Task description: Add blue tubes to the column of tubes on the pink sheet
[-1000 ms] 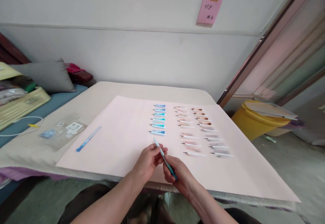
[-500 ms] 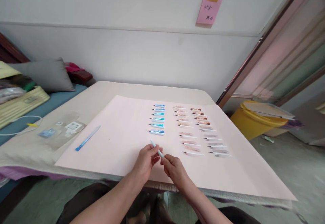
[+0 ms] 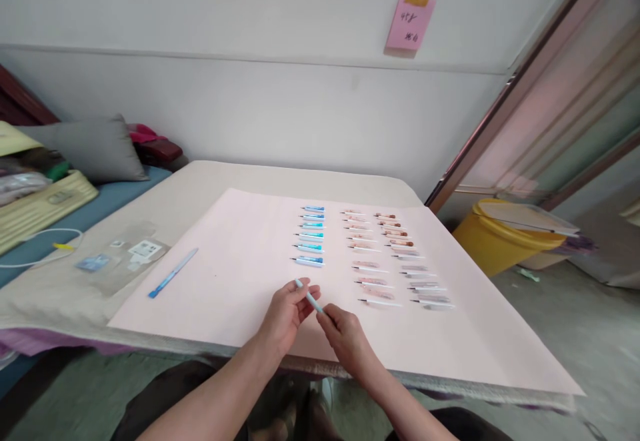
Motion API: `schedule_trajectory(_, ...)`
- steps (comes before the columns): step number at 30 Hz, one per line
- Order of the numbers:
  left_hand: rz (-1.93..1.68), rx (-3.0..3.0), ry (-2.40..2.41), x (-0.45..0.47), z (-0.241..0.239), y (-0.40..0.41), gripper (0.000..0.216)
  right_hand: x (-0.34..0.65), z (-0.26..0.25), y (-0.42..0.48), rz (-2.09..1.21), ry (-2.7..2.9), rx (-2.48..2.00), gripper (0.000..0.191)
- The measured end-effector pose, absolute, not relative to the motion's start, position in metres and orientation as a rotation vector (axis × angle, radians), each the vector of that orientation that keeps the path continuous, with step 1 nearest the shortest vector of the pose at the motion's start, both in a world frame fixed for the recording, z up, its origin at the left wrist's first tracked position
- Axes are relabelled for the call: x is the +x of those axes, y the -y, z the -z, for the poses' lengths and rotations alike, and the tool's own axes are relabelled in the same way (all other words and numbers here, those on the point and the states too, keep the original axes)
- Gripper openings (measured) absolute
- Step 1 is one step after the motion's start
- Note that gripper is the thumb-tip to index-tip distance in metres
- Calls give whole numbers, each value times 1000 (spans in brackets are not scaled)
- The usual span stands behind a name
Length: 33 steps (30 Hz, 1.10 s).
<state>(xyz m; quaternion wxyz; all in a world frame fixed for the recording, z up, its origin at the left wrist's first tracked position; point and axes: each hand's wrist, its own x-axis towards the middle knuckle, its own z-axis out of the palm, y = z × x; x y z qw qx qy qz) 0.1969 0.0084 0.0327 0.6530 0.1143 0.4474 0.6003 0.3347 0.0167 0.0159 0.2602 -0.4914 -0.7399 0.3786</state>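
right now both hands meet low over the pink paper sheet [image 3: 240,274] on the bench [image 3: 200,181], near its front edge. left hand [image 3: 286,313] and right hand [image 3: 345,338] share one thin light-blue pen [image 3: 309,296]. the pen's long axis runs on a diagonal, upper tip toward the far left, lower end toward the near right. left fingers [image 3: 305,292] are closed in a pinch around the upper part, with the tip poking out just past them. right fingers [image 3: 326,316] are pinched shut on the lower end, which is hidden inside the grip. the two hands sit almost touching, only a short bare stretch of pen between them. neither hand is clearly nearer, both have hold of it; the left has the far end, the right the near end.

just beyond the pen tip lies a column of blue pen pieces [image 3: 310,234], all laid crosswise, left to right, so the held pen is angled against their lay. further right are two more columns of pinkish and grey pieces [image 3: 395,261]. a separate blue pen [image 3: 173,272] lies well apart to the left, by a clear plastic bag [image 3: 125,254]. a pink note [image 3: 409,22] is stuck on the wall.
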Motion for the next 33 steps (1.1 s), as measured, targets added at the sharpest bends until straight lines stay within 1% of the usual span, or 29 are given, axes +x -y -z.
schedule_trajectory(3, -1355, 264, -965, 197, -34, -10, 22, 336, -17, -20, -1075, 1970, -1333, 33)
schedule_trajectory(5, -1359, 293, -996, 197, -33, -10, 18, 337, -18, -21, -1012, 2009, -1334, 33)
schedule_trajectory(12, -1362, 373, -1137, 195, -25, -10, 20, 340, -14, -15, -514, 2328, -1398, 27)
schedule_trajectory(15, -1345, 358, -1161, 196, -27, -10, 22, 340, -13, -15, -409, 2378, -1401, 27)
schedule_trajectory(21, -1349, 285, -1029, 199, -31, -10, 33, 340, -14, -16, -452, 2341, -1454, 27)
schedule_trajectory(29, -1351, 286, -1004, 198, -29, -10, 18, 340, -12, -17, -453, 2328, -1446, 29)
schedule_trajectory(33, -1356, 291, -1026, 198, -28, -10, 18, 341, -12, -17, -458, 2319, -1429, 29)
